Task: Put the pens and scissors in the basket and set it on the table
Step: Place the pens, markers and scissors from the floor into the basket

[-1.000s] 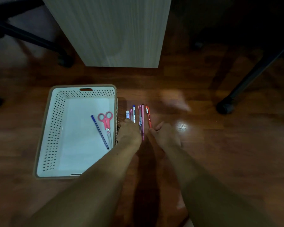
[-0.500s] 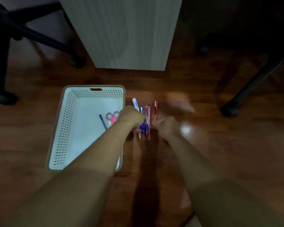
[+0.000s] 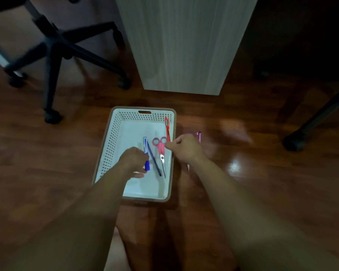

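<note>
A white perforated basket [image 3: 114,137] with a brown rim sits on the wooden floor. Inside lie pink scissors [image 3: 160,147] and a thin dark blue pen [image 3: 154,160]. My left hand [image 3: 134,158] is over the basket, closed on a blue-and-white marker [image 3: 146,153]. My right hand [image 3: 185,148] is at the basket's right rim, pinching the lower end of a red pen [image 3: 167,129] that points away over the basket. Pink and purple pens [image 3: 198,136] remain on the floor just right of the basket, partly hidden by my right hand.
A light wood table panel [image 3: 184,45] stands behind the basket. An office chair base [image 3: 57,49] with castors is at the left, another chair leg and castor [image 3: 296,141] at the right. My bare legs [image 3: 145,231] lie below the basket.
Both hands moved left from the row of pens on the floor to the basket, the left carrying the blue marker, the right the red pen. The camera also shifted.
</note>
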Motion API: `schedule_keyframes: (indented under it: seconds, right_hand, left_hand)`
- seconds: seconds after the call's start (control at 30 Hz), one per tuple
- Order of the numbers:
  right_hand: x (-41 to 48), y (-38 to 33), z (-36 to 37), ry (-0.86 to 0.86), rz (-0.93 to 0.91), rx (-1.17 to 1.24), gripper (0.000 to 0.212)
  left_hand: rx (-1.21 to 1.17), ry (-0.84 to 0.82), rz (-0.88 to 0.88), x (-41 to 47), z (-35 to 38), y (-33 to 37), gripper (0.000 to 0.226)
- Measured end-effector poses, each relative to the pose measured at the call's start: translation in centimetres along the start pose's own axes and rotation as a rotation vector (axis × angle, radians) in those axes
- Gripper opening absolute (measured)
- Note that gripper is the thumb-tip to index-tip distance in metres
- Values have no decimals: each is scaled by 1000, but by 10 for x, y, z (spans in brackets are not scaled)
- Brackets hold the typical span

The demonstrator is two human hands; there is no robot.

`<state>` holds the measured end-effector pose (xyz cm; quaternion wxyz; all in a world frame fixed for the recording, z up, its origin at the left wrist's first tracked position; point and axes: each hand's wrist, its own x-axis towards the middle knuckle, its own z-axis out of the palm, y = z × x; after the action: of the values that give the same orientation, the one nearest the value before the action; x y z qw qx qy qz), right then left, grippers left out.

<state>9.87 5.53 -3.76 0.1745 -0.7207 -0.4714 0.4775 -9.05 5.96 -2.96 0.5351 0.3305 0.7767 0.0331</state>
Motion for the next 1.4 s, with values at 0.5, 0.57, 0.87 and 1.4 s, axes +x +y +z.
schedule_keyframes:
  seconds: [0.5,0.57,0.87,1.4]
  right_hand:
    - [2,61,-10,216,159,-117,57]
    - [4,77,-15,249,253,-108,54]
    - [24,136,0,199,314,-240,55]
    - [14,152,-31,87,257,-250,52]
  left_hand:
    - [-91,213,401,-7,28,25,17]
    - [-80,180,473,-14,45,39,15]
    - [262,9,540,-16,130,55,16]
    - [582,31,145,7,184,29,39]
